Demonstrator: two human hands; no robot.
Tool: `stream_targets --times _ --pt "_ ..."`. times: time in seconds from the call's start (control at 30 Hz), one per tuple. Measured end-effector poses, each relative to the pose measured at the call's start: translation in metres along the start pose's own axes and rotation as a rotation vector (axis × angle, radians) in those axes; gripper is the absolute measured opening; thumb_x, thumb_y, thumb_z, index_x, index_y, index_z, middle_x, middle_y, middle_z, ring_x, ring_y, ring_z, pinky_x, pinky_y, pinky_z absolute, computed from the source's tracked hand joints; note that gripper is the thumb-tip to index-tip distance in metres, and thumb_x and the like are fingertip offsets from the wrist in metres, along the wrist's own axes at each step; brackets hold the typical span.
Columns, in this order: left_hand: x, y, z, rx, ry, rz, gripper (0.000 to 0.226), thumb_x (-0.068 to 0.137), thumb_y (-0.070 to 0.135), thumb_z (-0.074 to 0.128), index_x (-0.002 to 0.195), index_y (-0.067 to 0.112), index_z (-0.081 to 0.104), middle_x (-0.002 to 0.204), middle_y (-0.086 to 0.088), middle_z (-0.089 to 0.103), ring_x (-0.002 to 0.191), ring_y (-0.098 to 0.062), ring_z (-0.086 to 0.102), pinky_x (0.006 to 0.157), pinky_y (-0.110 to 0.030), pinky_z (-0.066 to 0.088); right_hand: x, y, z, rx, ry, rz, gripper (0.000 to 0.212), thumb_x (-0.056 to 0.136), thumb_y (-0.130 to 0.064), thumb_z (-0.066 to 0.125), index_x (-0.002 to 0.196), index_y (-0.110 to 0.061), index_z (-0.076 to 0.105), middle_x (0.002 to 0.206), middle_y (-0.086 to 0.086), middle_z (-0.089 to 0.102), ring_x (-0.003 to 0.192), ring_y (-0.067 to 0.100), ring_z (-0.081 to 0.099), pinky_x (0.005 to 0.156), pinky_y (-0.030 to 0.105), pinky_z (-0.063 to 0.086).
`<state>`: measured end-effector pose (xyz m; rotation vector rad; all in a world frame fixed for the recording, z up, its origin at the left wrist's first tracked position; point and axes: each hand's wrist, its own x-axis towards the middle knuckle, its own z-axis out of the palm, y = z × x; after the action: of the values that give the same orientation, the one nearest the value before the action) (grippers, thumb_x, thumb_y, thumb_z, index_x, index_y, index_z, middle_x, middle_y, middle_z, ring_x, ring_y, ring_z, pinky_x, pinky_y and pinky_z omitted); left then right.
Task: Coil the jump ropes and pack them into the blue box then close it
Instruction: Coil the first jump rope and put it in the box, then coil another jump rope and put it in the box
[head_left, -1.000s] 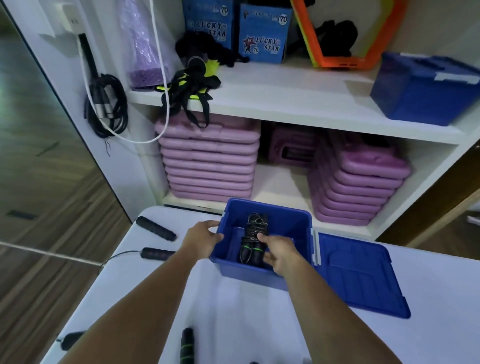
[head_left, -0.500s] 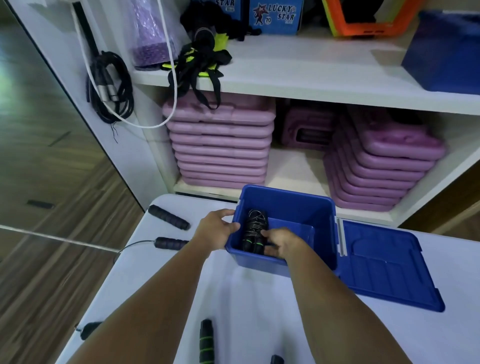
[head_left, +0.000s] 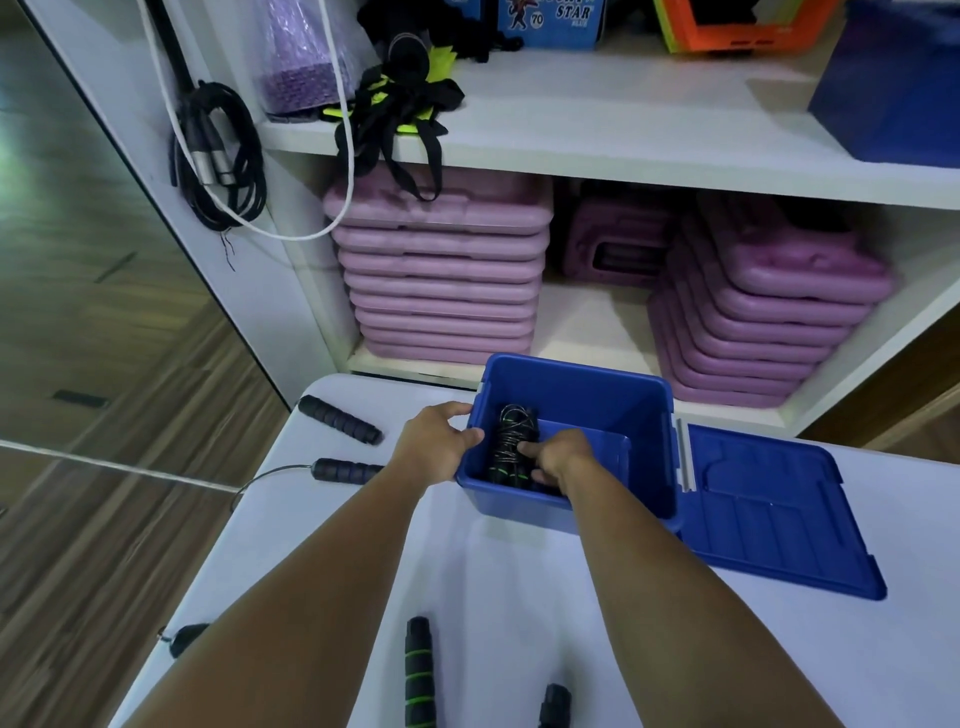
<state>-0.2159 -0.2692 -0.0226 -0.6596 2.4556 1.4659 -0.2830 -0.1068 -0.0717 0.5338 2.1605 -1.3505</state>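
Packing is the step in hand: 1 coiled jump rope (head_left: 511, 447), black with green bands on its handles, stands against the left inner wall of the blue box (head_left: 571, 395); the right hand (head_left: 556, 460) is down inside the box with its fingers curled round the lower part of that bundle; the left hand (head_left: 436, 447) grips the box's left rim, fingers bent over the edge, steadying it. The lid (head_left: 779, 519) lies flat and open on the table (head_left: 493, 597), just right of the box. Loose rope is left outside: 2 black handles (head_left: 340, 418) with a thin cord to the left, and a green-striped handle (head_left: 418, 670) near the person; so the job looks less than half done. Next, the right hand probably needs to let go gently so the coil does not spring loose, then come out and gather a loose rope for winding.
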Motion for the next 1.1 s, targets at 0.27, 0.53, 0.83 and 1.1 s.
stream_targets --times 0.27,0.53,0.83,1.1 --pt "-0.018 0.013 0.003 0.241 0.058 0.010 0.053 0.096 0.041 0.061 0.143 0.023 0.046 0.121 -0.009 0.063 0.099 -0.032 0.067 0.084 -0.046 0.060 -0.029 -0.016 -0.030 -0.158 0.119 -0.222 0.033 0.090 -0.024 0.068 0.066 -0.006 0.055 0.067 0.009 0.057 0.065 0.026 0.054 0.067 0.032 0.045" --pt "-0.075 0.033 0.016 0.599 0.159 0.364 0.039 0.097 0.034 0.060 0.131 0.018 0.052 0.137 -0.007 0.040 0.119 -0.031 0.046 0.094 -0.044 0.050 -0.110 0.003 -0.063 -0.072 0.380 -0.506 0.017 0.093 -0.017 0.055 0.081 -0.020 0.067 0.075 -0.009 0.066 0.076 0.015 0.062 0.064 0.025 0.044" --pt "-0.174 -0.020 0.073 0.608 -0.228 0.394 0.027 0.095 0.041 0.061 0.114 0.021 0.057 0.107 -0.004 0.066 0.095 -0.028 0.063 0.086 -0.041 0.054 -0.203 0.143 -0.082 -0.135 0.461 -0.411 0.018 0.091 -0.010 0.054 0.079 -0.019 0.063 0.079 -0.004 0.063 0.074 0.016 0.058 0.056 0.012 0.035" --pt "-0.219 -0.088 0.127 0.744 -0.314 0.135 0.046 0.095 0.047 0.058 0.125 0.018 0.040 0.114 -0.009 0.063 0.100 -0.031 0.063 0.086 -0.042 0.052 -0.215 0.257 -0.094 -0.386 0.306 -0.101 0.034 0.086 -0.037 0.068 0.112 -0.018 0.057 0.110 0.004 0.056 0.085 0.020 0.059 0.067 0.025 0.046"
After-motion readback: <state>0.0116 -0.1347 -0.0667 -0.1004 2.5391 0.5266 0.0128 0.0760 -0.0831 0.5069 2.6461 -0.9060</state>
